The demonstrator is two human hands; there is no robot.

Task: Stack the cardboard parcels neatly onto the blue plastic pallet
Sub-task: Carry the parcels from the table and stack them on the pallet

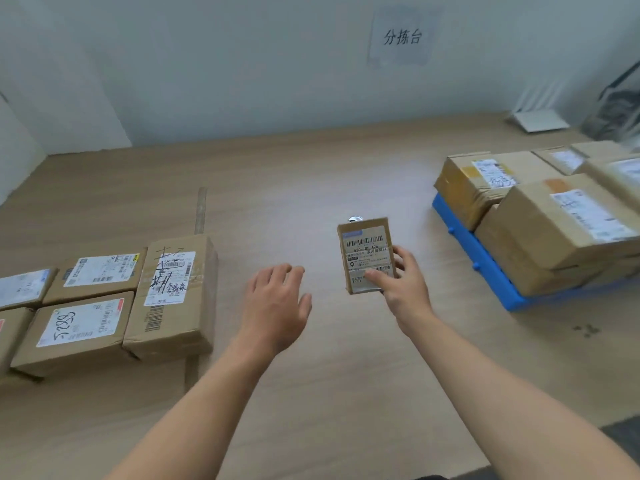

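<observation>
Bearing label [365, 242]: sm. brown parcel [366, 258]

Small labelled parcel [367, 254] held upright; others stacked on blue pallet [481, 258].

Left hand [277, 304] open, fingers relaxed; right hand [406, 289] grips small parcel [365, 245].

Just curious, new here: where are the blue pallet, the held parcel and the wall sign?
blue pallet [472, 244]: head view, bare left edge.
held parcel [365, 247]: head view, its label.
wall sign [401, 38]: head view, its lettering.
</observation>
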